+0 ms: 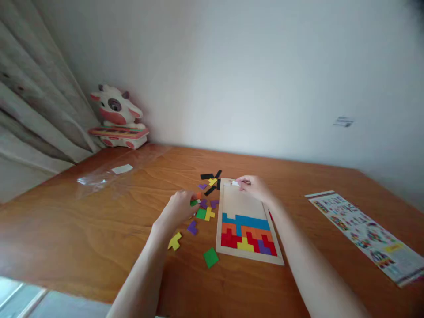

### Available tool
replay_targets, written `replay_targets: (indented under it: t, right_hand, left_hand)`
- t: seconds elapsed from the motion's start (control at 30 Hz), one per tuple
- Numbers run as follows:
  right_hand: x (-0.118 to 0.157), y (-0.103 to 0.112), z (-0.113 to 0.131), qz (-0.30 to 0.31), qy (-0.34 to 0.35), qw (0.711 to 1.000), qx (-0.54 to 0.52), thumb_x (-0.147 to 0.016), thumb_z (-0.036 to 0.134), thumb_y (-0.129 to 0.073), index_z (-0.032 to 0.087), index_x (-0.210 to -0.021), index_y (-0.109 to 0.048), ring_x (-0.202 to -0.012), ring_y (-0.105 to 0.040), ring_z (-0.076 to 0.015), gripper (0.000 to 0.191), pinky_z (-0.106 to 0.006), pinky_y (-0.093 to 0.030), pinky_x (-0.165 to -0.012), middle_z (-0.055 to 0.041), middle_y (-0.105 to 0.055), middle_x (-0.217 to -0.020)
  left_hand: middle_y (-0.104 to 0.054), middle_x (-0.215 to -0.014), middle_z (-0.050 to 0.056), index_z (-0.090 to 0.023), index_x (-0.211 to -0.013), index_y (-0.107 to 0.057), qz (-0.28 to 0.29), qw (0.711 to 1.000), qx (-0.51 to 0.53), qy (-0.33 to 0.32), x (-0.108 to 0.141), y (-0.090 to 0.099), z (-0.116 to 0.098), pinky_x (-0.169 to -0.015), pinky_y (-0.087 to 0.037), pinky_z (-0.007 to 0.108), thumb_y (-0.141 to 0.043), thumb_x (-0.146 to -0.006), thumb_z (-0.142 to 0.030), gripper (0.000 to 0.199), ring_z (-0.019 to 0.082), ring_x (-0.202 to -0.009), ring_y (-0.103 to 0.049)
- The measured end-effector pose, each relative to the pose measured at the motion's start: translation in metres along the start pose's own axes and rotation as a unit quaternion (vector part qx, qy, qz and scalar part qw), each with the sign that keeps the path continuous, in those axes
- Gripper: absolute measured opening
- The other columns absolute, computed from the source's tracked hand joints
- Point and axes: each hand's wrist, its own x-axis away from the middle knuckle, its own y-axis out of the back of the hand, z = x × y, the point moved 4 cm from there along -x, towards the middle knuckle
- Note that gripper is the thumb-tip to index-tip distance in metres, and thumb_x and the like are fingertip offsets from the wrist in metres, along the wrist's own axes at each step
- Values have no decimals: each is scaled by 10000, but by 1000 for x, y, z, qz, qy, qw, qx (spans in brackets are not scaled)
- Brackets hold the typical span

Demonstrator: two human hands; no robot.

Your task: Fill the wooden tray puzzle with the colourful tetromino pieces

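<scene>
A wooden puzzle board [219,221] lies on the table, its lower half filled with blue, orange, red, yellow and purple block pieces. At the board's top edge my right hand [255,187] pinches a small white puzzle piece [235,183]. To the left of the board, my left hand [179,206] is closed low over loose pieces; a green puzzle piece [193,203] shows at its fingertips, but what it grips is partly hidden. Close by lie a green square [200,213], a yellow piece [210,214] and purple pieces [214,203].
Black strips [210,191] lie near the board's top left corner. Nearer me are a yellow piece [175,241] and a green square piece [211,257]. A printed sheet [367,234] lies right, a clear plastic bag [99,179] left. A cow toy keyboard [118,117] stands behind.
</scene>
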Motion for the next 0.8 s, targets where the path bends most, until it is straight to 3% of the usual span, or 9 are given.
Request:
replay_targets:
  t: [0.2,0.33,0.43,0.57,0.67,0.8]
  right_hand:
    - [5,-4,-9,-1,-23,998,58,-881,217,-547,166,-948,-740,-755,-704,-199,211,-288,-498,-735,-73,-751,-773]
    - [3,-8,-10,-46,-8,995,83,-861,222,-585,179,-946,-739,-854,-693,-195,180,-299,-493,-804,-78,-755,-904]
    - [3,-6,-9,-75,23,993,90,-850,206,-608,173,-938,-731,-889,-682,-177,155,-283,-491,-817,-83,-739,-964]
    - [7,-6,-6,-59,66,987,135,-843,175,-620,173,-899,-741,-851,-675,-170,134,-286,-489,-808,-85,-723,-963]
    - [10,-9,-4,-74,78,983,151,-862,165,-592,171,-908,-745,-855,-675,-183,160,-297,-488,-805,-87,-730,-952]
    - [10,-12,-3,-93,74,982,144,-873,177,-582,179,-919,-738,-865,-683,-194,162,-303,-491,-801,-74,-746,-948]
  left_hand:
    - [-719,-930,52,-207,-958,-672,-49,999,3,-7,-5,3,-2,-686,-424,267,-640,-779,-314,211,215,-864,-662]
    - [-724,-929,31,-222,-959,-683,-63,997,32,-28,-10,-2,2,-709,-439,257,-608,-819,-290,172,195,-866,-667]
    - [-729,-889,25,-223,-929,-687,-94,994,54,6,-13,-3,14,-699,-446,256,-606,-838,-336,167,190,-834,-673]
    - [-733,-877,24,-217,-1033,-661,-125,985,75,96,-16,-3,34,-702,-466,273,-593,-852,-402,267,204,-837,-682]
    - [-710,-998,76,-171,-1127,-619,-167,981,32,96,-17,-1,39,-772,-483,302,-573,-862,-380,341,232,-922,-667]
    - [-663,-1074,105,-173,-1061,-639,-184,981,-29,61,-12,6,36,-817,-480,319,-571,-852,-358,287,242,-955,-645]
